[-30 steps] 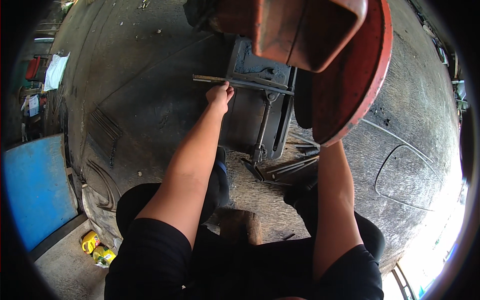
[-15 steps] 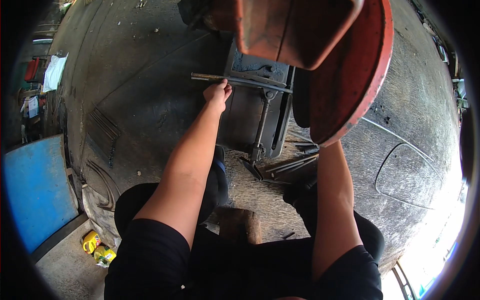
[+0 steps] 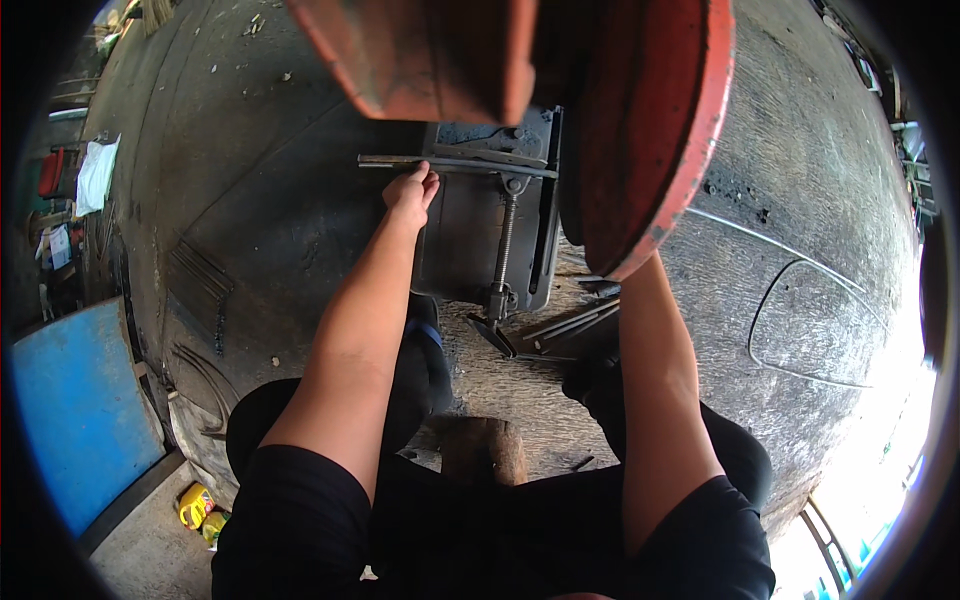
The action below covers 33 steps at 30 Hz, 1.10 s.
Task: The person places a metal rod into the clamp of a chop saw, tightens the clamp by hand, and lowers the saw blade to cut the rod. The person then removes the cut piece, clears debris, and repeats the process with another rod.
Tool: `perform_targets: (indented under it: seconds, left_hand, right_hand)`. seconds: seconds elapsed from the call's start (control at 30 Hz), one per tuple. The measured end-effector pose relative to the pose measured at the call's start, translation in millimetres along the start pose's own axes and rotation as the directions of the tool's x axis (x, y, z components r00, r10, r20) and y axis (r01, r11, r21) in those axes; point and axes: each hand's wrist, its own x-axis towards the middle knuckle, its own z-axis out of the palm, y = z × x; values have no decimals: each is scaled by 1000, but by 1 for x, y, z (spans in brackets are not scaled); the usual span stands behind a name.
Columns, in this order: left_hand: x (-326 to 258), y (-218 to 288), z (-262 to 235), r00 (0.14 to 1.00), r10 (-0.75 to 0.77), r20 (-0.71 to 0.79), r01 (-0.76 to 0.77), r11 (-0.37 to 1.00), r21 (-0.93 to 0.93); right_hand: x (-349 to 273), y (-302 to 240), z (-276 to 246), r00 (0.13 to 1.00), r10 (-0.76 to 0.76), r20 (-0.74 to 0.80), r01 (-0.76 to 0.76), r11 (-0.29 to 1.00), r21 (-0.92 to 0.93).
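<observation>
Head view: left hand (image 3: 408, 192) has its fingers clamped on a metal rod (image 3: 455, 163) lying across a dark vise (image 3: 492, 235) — a red wheel (image 3: 640, 130) hides the right hand, grip unknowable. Blue panel (image 3: 75, 410) sits left.

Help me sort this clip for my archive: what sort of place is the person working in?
Most likely a metalworking shop. The left hand holds a long metal bar on a dark steel vise, beside a large red-rimmed machine guard. Loose metal rods lie on the grimy concrete floor.
</observation>
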Motion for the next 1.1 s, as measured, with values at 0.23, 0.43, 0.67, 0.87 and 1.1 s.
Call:
perform_targets:
  seconds: [0.23, 0.43, 0.67, 0.87, 1.1]
  left_hand:
    - [0, 3, -2, 1000, -14, -6, 14, 1000, -6]
    - [1, 1, -2, 1000, 12, -16, -12, 1000, -24]
    - [-3, 1, -2, 1000, 15, 24, -15, 1000, -8]
    - [-4, 3, -2, 998, 0, 64, -3, 998, 60]
    - [-2, 0, 0, 1000, 15, -26, -15, 999, -31]
  right_hand:
    - [-19, 0, 14, 999, -10, 32, 7, 997, 70]
    - [-26, 2, 17, 999, -34, 22, 33, 999, 42]
    - [-22, -1, 12, 1000, -23, 0, 23, 1000, -17]
    - [-12, 2, 9, 1000, -19, -18, 19, 999, -33]
    - [-17, -3, 10, 998, 59, 26, -59, 998, -9]
